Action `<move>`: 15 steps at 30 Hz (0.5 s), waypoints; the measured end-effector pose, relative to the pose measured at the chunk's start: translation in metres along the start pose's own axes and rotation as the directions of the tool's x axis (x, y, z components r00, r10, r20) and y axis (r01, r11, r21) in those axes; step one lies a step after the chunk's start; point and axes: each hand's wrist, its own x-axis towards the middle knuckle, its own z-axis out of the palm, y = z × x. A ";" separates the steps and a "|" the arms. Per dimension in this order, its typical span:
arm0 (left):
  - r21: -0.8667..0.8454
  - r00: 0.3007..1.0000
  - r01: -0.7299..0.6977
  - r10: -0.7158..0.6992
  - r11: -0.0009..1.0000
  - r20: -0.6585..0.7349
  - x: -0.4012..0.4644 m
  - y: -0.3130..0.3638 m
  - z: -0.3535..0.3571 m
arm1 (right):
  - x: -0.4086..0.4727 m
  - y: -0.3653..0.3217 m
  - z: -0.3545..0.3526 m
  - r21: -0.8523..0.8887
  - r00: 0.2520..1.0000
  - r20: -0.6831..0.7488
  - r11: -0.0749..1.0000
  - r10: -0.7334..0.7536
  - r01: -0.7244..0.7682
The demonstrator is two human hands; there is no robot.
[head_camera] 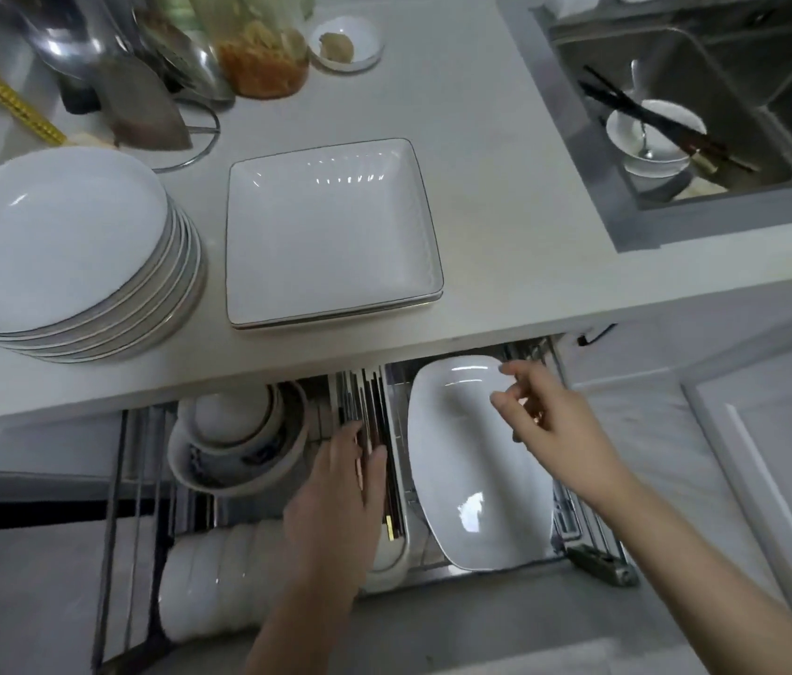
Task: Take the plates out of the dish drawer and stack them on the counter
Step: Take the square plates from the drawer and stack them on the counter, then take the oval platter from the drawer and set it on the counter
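Hovering over the white rectangular plate (472,470) in the drawer's right side, the right hand (550,421) has loosely curled fingers gripping nothing. The left hand (340,499) lies flat and open on the chopsticks (374,406). Far on the counter (506,265) sit round plates (58,246) and square plates (330,231), stacked.

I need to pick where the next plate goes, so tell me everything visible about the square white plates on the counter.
The square white plates with thin dark rim lines form a low stack, at least two by the edges showing at its near side. They look like glossy glazed ceramic, with rounded corners and a shallow well that reflects ceiling lights. The stack lies flat on the pale counter, near its front edge, right of the stack of round white plates and apart from it. Neither hand touches it; the top plate is empty.
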 end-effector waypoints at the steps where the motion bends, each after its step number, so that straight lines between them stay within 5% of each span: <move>1: 0.020 0.997 0.005 -0.007 1.000 0.076 -0.002 0.001 0.015 | -0.007 0.013 0.003 -0.055 0.999 0.030 0.998 0.041 -0.039; 8: 0.066 0.899 0.070 -0.092 0.995 0.429 0.004 0.001 0.107 | -0.027 0.091 0.027 -0.310 0.888 0.199 0.887 0.414 -0.344; 15: 0.151 0.832 0.282 -0.320 0.947 0.453 0.021 -0.006 0.157 | -0.013 0.138 0.050 -0.391 0.751 0.171 0.743 0.638 -0.542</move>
